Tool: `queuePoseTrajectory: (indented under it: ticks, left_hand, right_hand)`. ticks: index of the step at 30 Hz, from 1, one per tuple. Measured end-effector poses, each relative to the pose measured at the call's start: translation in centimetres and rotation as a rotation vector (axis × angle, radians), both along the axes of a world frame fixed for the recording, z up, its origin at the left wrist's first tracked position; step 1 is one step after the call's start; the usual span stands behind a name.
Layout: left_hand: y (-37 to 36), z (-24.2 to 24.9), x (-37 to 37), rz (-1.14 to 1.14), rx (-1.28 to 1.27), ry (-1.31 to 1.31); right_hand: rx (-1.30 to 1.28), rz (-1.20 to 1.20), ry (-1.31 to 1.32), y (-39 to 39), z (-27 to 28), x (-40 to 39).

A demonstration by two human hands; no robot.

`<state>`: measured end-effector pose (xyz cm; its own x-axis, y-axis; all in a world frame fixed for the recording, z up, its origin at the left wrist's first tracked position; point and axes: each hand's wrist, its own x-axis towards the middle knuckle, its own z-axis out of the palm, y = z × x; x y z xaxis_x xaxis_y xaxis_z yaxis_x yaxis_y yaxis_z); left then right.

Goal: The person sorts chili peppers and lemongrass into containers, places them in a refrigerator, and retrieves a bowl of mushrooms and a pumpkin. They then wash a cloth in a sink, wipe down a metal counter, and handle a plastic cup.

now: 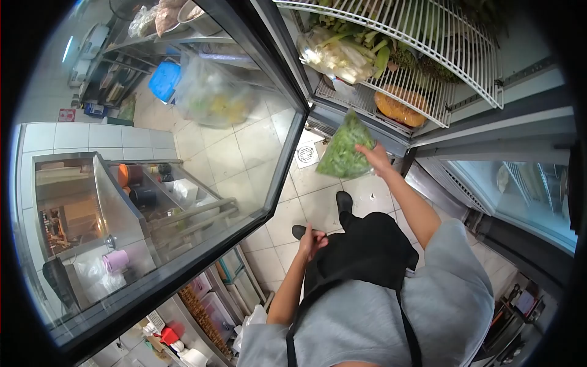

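My right hand (375, 158) is closed on the upper right side of a clear plastic bag of green leafy vegetables (347, 148). The bag hangs over the floor just outside the fridge opening, its narrow end pointing up toward the shelves. My left hand (314, 241) is held low in front of the black apron (361, 251), with loosely bent fingers, the thumb apart and nothing visible in it. Beyond the bag, the fridge's wire shelves (449, 58) hold a bag of pale vegetables (336, 56), leafy greens and an orange squash-like item (400, 109).
A glass fridge door (244, 147) with a dark frame stands swung out on the left. Another glass-fronted fridge (520, 189) is at the right. A floor drain (306, 155) lies in the tiles. Through the glass appear a blue container (164, 81) and a steel counter.
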<state>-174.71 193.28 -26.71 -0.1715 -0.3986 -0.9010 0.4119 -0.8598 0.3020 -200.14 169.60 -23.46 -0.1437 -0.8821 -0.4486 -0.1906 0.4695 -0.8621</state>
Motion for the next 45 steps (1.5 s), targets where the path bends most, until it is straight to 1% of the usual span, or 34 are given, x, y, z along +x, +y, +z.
queuePoseTrajectory:
  ticks: [1,3,4,6,9,10,11,13,14,16,17,19,20,21,22,23,25,27,33,35,37,39,40,41,42,43,44,45]
  left_hand:
    - [1.3,-0.4,1.0,0.033,0.009,-0.036]
    - [3.4,-0.4,2.6,0.081,0.1,-0.19]
    - [4.6,-0.7,3.3,0.101,0.103,-0.247]
    - [6.9,-1.4,4.7,0.135,0.122,-0.339]
    - [9.8,-1.8,5.8,0.148,0.153,-0.421]
    - [10.3,-1.7,5.9,0.142,0.172,-0.448]
    - [10.6,-1.5,5.8,0.137,0.19,-0.475]
    - [10.8,-0.6,5.7,0.092,0.191,-0.514]
    - [10.7,-0.2,5.6,0.079,0.185,-0.54]
    - [10.4,0.1,5.5,0.047,0.184,-0.558]
    - [10.1,0.2,5.5,0.027,0.182,-0.56]
    - [9.3,0.4,5.8,-0.004,0.174,-0.56]
    - [8.8,0.5,5.9,-0.018,0.173,-0.55]
    - [8.3,0.3,6.0,-0.029,0.17,-0.54]
    - [7.9,0.1,6.1,-0.036,0.167,-0.536]
    - [7.5,-0.3,6.3,-0.051,0.148,-0.532]
    - [6.9,-0.5,6.9,-0.07,0.127,-0.525]
    - [5.5,-0.4,7.4,-0.095,0.087,-0.552]
    - [4.6,0.6,8.6,-0.002,0.05,-0.6]
    - [5.8,1.1,9.0,0.022,0.027,-0.615]
    - [6.9,1.8,9.7,0.161,0.065,-0.592]
    - [8.2,2.5,11.1,0.346,0.033,-0.652]
    - [8.7,3.2,12.3,0.365,-0.069,-0.784]
    - [9.0,4.2,13.6,0.382,-0.161,-0.919]
    - [8.7,5.5,15.0,0.498,-0.204,-0.996]
    - [7.9,6.9,16.6,0.614,-0.248,-1.075]
    - [6.9,8.9,17.8,0.639,-0.336,-1.184]
    - [6.8,9.3,19.9,0.656,-0.384,-1.23]
  right_hand:
    - [-0.099,0.023,0.178,-1.9,-3.9,-0.9]
    - [-0.325,0.041,0.446,-4.9,-0.5,-0.8]
    - [-0.331,0.047,0.444,-6.8,-0.8,-0.6]
    - [-0.497,-0.308,0.84,-10.5,-1.8,-0.3]
    - [-0.432,-0.266,0.83,-14.0,-3.0,-0.7]
    - [-0.572,-0.16,0.96,-15.0,-5.2,-1.3]
    - [-0.465,-0.09,0.838,-15.7,-6.1,-1.1]
    - [-0.698,-0.241,0.991,-16.2,-6.1,0.4]
    - [-0.687,-0.244,0.996,-16.8,-7.4,0.2]
    - [-0.703,-0.345,0.876,-17.9,-10.3,-1.0]
    - [-0.693,-0.352,0.885,-17.3,-10.1,-1.6]
    - [-0.758,-0.404,0.614,-15.9,-8.6,-2.8]
    - [-0.806,-0.504,0.564,-15.5,-11.9,-4.7]
    - [-0.447,-0.579,0.511,-13.7,-9.2,-5.1]
    - [-0.595,-0.796,0.199,-13.2,-8.6,-5.4]
    - [-0.499,-0.765,0.332,-12.6,-8.4,-6.9]
    - [-0.488,-0.749,0.46,-12.5,-8.6,-9.2]
    - [-0.495,-0.726,0.549,-13.5,-8.8,-11.0]
    - [-0.478,-0.579,0.798,-16.1,-10.1,-13.2]
    - [-0.462,-0.513,0.857,-15.7,-10.7,-12.5]
    - [-0.464,-0.448,0.94,-14.2,-10.9,-11.2]
    - [-0.606,-0.446,1.11,-11.6,-9.7,-7.9]
    - [-0.686,-0.449,1.148,-9.9,-9.0,-5.5]
    - [-0.705,-0.426,1.073,-7.5,-8.2,-2.0]
    - [-0.596,-0.177,0.988,-4.4,-8.7,0.4]
    - [-0.469,0.005,1.001,-0.9,-9.3,3.7]
    - [-0.422,0.192,0.944,2.1,-10.7,6.6]
    - [-0.592,0.328,0.822,5.7,-12.4,9.3]
